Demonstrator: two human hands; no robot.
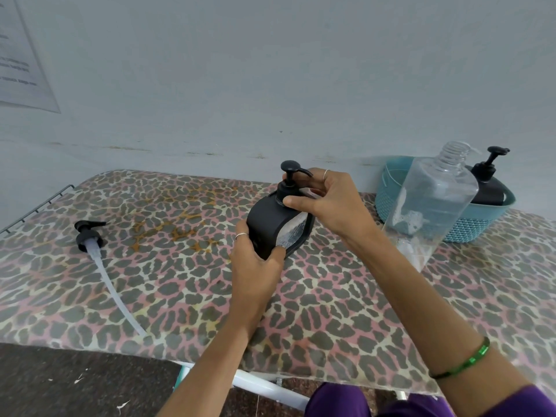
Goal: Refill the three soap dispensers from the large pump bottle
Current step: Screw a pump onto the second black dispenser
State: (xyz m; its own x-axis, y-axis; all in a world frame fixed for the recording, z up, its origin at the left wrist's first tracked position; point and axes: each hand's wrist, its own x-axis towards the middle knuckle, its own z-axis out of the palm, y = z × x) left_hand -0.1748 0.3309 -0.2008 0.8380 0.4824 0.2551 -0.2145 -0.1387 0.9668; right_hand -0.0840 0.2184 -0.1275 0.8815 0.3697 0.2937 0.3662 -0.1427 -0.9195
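Note:
A black soap dispenser stands in the middle of the leopard-print table. My left hand grips its lower body. My right hand is closed around the collar of its black pump head. To the right stands the large clear bottle, uncapped and nearly empty, with foam at the bottom. Its black pump with a long white tube lies on the table at the left. Another black dispenser sits inside a teal basket at the back right.
A grey wall runs behind the table, with a paper sheet stuck at the upper left. A wire rack edge shows at the table's left end. The white frame and dark floor lie below the front edge.

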